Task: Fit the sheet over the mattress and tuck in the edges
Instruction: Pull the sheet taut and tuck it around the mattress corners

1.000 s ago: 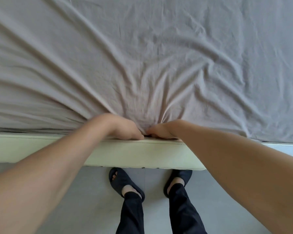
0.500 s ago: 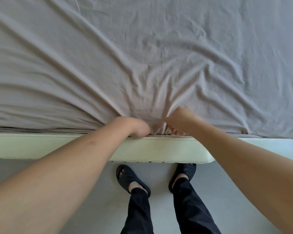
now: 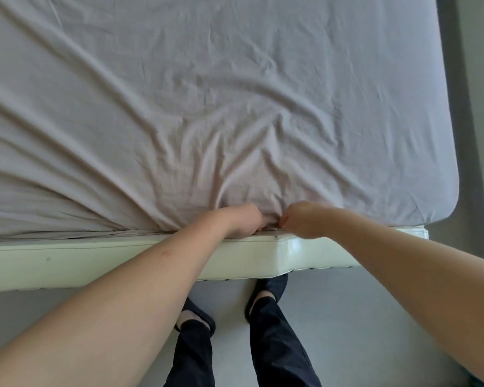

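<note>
— Two hands are seen bunched at the near edge of the bed, lower middle of the frame: the left hand (image 3: 242, 220) and the right hand (image 3: 305, 219), both with fingers curled tight around a gather of the pale grey cotton sheet (image 3: 235, 107).

— What has been altered in the last second?

— The view has been shifted rightward along the bed, so the rounded right corner of the sheet is now shown at the right of the frame. The hands, pressed together a second ago, were parted briefly and have been brought close again, a little apart.

— And the sheet itself?

— It is spread over the whole mattress, with creases fanning out from the grip. Its edge lies at the seam above the cream padded bed base (image 3: 95, 261), not yet pushed under.

— Meaning?

— The tucking is judged to be progressing toward the right corner; whether the stretch to the left is fully tucked cannot be told.
</note>
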`<state>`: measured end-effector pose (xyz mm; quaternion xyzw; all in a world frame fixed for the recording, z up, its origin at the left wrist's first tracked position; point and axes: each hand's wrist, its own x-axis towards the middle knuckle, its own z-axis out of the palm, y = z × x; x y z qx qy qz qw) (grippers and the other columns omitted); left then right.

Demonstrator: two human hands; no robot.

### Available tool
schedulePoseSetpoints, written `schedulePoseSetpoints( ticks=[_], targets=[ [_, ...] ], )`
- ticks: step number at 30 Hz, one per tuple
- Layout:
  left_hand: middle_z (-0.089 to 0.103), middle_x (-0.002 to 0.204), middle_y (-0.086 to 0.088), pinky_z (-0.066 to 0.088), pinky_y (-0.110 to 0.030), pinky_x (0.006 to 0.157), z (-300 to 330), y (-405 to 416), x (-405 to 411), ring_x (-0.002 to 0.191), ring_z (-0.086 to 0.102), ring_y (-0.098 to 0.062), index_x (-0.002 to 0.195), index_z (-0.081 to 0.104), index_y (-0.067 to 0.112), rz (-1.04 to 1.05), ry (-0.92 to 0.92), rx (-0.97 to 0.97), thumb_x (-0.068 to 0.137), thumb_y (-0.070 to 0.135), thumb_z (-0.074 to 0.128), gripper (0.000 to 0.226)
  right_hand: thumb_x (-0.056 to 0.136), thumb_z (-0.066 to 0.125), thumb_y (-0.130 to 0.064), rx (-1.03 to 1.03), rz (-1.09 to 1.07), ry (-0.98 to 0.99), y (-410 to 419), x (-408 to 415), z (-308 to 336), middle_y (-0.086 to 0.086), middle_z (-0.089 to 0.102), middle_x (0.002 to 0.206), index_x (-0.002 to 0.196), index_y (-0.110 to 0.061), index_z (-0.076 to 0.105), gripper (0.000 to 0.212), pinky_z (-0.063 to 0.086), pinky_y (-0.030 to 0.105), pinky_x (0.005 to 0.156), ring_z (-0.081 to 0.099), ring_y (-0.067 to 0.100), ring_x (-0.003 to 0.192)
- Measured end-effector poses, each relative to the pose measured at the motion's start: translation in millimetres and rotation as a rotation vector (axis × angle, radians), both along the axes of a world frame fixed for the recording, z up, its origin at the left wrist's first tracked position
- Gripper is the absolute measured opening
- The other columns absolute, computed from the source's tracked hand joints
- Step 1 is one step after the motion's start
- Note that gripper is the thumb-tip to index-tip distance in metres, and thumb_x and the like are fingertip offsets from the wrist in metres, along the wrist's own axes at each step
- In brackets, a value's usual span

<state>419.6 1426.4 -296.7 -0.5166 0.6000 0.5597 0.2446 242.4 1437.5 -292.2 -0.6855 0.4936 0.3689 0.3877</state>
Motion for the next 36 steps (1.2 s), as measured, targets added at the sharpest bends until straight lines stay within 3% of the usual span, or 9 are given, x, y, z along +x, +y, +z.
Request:
schedulePoseSetpoints(
  ticks=[5, 8, 11, 16, 21, 25, 28, 31, 36],
  targets=[
    [0.053, 0.147, -0.014, 0.041, -0.04, 0.11, 1.1, 2.6, -20.6, 0.129, 0.054, -0.032, 0.146, 0.049, 0.01, -0.175, -0.065, 0.116, 0.107, 0.011, 0.032, 0.043, 0.111, 0.029, -0.025, 0.179, -0.107, -0.061, 0.4, 0.3, 9.1, 0.015, 0.054, 0.142, 0.139, -0.007, 0.055, 0.042, 0.037, 0.033, 0.097, 0.054, 0.032, 0.123],
    [0.055, 0.146, -0.012, 0.041, -0.038, 0.108, -5.7, 2.1, -22.7, 0.127, 0.056, -0.03, 0.142, 0.054, 0.01, -0.129, -0.099, 0.185, 0.108, 0.009, 0.03, 0.042, 0.112, 0.026, -0.025, 0.289, -0.122, -0.098, -6.4, 3.1, 4.2, 0.017, 0.052, 0.144, 0.137, -0.002, 0.053, 0.043, 0.027, 0.029, 0.085, 0.05, 0.028, 0.112],
    [0.057, 0.142, -0.009, 0.039, -0.033, 0.1, -9.8, -3.8, -22.3, 0.124, 0.057, -0.028, 0.136, 0.059, 0.011, -0.165, -0.083, 0.167, 0.107, 0.01, 0.032, 0.039, 0.111, 0.025, -0.025, 0.368, -0.166, -0.118, -2.0, 7.3, -12.8, 0.018, 0.048, 0.149, 0.141, -0.004, 0.05, 0.044, 0.03, 0.034, 0.098, 0.049, 0.028, 0.124],
    [0.071, 0.081, -0.006, 0.05, -0.032, 0.069, -41.6, -6.7, -17.7, 0.082, 0.065, -0.028, 0.072, 0.066, 0.013, -0.182, -0.011, -0.26, 0.09, 0.033, 0.049, 0.032, 0.111, 0.025, -0.033, 0.391, -0.241, -0.128, -8.0, 14.7, -36.1, 0.011, 0.034, 0.161, 0.155, -0.013, 0.036, 0.049, 0.019, 0.038, 0.119, 0.034, 0.026, 0.147],
    [0.069, 0.093, -0.006, 0.04, -0.03, 0.068, -17.6, -5.1, -15.9, 0.094, 0.064, -0.029, 0.083, 0.062, 0.022, -0.256, -0.041, -0.562, 0.09, 0.038, 0.057, 0.018, 0.111, 0.023, -0.039, 0.202, -0.274, -0.078, 5.2, 15.1, -13.7, 0.015, 0.038, 0.158, 0.153, -0.013, 0.039, 0.052, 0.025, 0.038, 0.116, 0.036, 0.03, 0.145],
    [0.063, 0.091, 0.002, 0.044, -0.031, 0.073, -15.3, -0.1, -11.9, 0.093, 0.061, -0.025, 0.082, 0.06, 0.025, -0.17, -0.05, -0.393, 0.086, 0.039, 0.065, 0.015, 0.11, 0.028, -0.029, -0.063, -0.032, -0.042, 21.9, 12.7, 7.7, 0.015, 0.061, 0.125, 0.132, -0.018, 0.056, 0.037, 0.049, 0.043, 0.094, 0.058, 0.034, 0.115],
    [0.063, 0.092, 0.003, 0.045, -0.028, 0.075, -15.4, -1.7, -14.5, 0.096, 0.061, -0.023, 0.077, 0.058, 0.028, -0.183, -0.07, -0.396, 0.084, 0.032, 0.068, 0.012, 0.1, 0.044, -0.035, -0.389, -0.181, 0.009, 17.0, -12.1, 17.0, 0.004, 0.057, 0.08, 0.087, -0.02, 0.062, 0.027, 0.046, 0.032, 0.065, 0.059, 0.029, 0.076],
    [0.067, 0.092, 0.003, 0.043, -0.027, 0.072, -13.4, -1.9, -25.6, 0.093, 0.063, -0.023, 0.08, 0.065, 0.027, -0.182, -0.045, -0.416, 0.083, 0.031, 0.069, 0.007, 0.088, 0.058, -0.032, -0.376, -0.368, 0.151, 3.1, -68.7, 19.5, 0.005, 0.065, 0.084, 0.074, -0.015, 0.056, 0.022, 0.046, 0.03, 0.064, 0.062, 0.029, 0.075],
    [0.066, 0.107, -0.001, 0.047, -0.032, 0.079, -6.2, -1.4, -73.9, 0.103, 0.062, -0.025, 0.1, 0.065, 0.024, -0.164, 0.074, -0.579, 0.088, 0.032, 0.066, 0.014, 0.085, 0.062, -0.056, -0.304, -0.061, 0.24, 3.3, -102.4, 12.3, -0.003, 0.057, 0.078, 0.075, -0.022, 0.056, 0.037, 0.052, 0.029, 0.062, 0.059, 0.024, 0.071]
  ],
)
